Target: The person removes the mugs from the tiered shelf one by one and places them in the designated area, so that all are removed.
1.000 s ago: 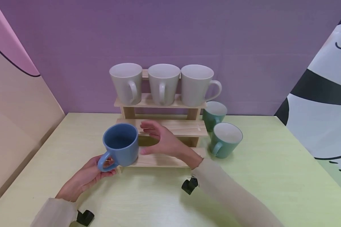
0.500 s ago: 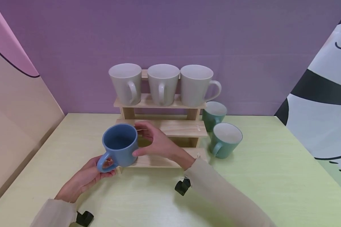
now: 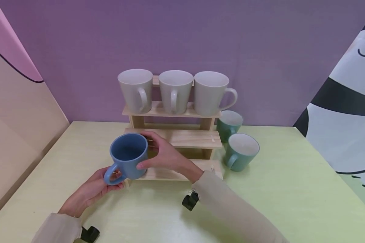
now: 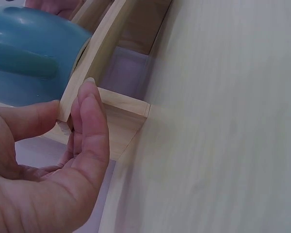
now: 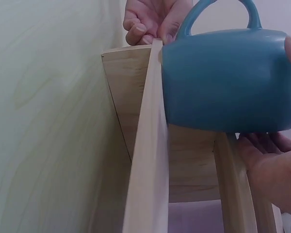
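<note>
A blue mug (image 3: pixel 130 167) stands at the left end of the lowest board of a stepped wooden rack (image 3: pixel 194 138), its handle toward the left front. My right hand (image 3: pixel 167 156) grips its right side, thumb in front and fingers behind. In the right wrist view, the mug (image 5: pixel 228 82) has its base against the board. My left hand (image 3: pixel 91 190) is below the mug's handle. The left wrist view shows that hand (image 4: pixel 63 170) pinching the end of the lowest board (image 4: pixel 89 68) between thumb and fingers, beside the mug (image 4: pixel 34 58).
Three white mugs (image 3: pixel 175 96) stand in a row on a higher board. Two green mugs (image 3: pixel 240 155) are on the table (image 3: pixel 292 189) at the rack's right side, one behind the other. A purple backdrop (image 3: pixel 182 37) rises behind.
My right hand has moved left from beside the blue mug and closed on its right side. The left hand and the mug have stayed in place.
</note>
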`<state>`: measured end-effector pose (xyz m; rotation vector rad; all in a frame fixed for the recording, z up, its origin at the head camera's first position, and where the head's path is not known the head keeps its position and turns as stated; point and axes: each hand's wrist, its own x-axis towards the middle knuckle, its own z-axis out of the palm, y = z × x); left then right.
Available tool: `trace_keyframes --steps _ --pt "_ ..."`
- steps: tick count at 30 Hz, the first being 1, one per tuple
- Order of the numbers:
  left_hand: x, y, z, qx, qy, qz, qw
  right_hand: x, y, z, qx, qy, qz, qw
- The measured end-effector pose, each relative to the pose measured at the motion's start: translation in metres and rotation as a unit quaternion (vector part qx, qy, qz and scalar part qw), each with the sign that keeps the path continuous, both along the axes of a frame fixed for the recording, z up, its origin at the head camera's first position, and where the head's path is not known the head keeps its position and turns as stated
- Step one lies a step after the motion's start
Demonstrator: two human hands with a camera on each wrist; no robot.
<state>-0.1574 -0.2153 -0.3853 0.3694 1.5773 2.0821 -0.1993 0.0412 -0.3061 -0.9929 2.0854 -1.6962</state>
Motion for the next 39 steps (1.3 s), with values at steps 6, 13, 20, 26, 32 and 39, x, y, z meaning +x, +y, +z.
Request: trace_keyframes --steps 6,13,20,26,32,39 --pt "0.0 0.0 -0.002 -0.011 0.004 0.004 0.9999 0.0 -0.003 -0.003 0.012 -0.015 -0.008 0.9998" --pt "-0.001 0.001 -0.002 -0.008 0.004 0.006 0.9999 -0.003 -0.008 -0.006 0.027 -0.005 -0.011 0.9996" --pt "-0.001 0.001 -0.002 0.007 0.006 -0.006 0.9999 -0.001 -0.011 -0.005 0.035 -0.01 -0.016 0.9992" --pt "-0.002 0.001 0.0 0.011 0.008 -0.011 0.9999 0.0 -0.014 -0.004 0.034 -0.003 -0.02 0.9992" --pt "-0.002 0.001 0.0 0.013 0.004 -0.013 0.9998 0.0 -0.015 -0.005 0.033 -0.002 -0.027 0.9991" --pt "-0.002 0.0 -0.001 0.004 0.002 -0.02 0.9998 0.003 -0.013 -0.003 0.039 0.004 -0.032 0.9987"
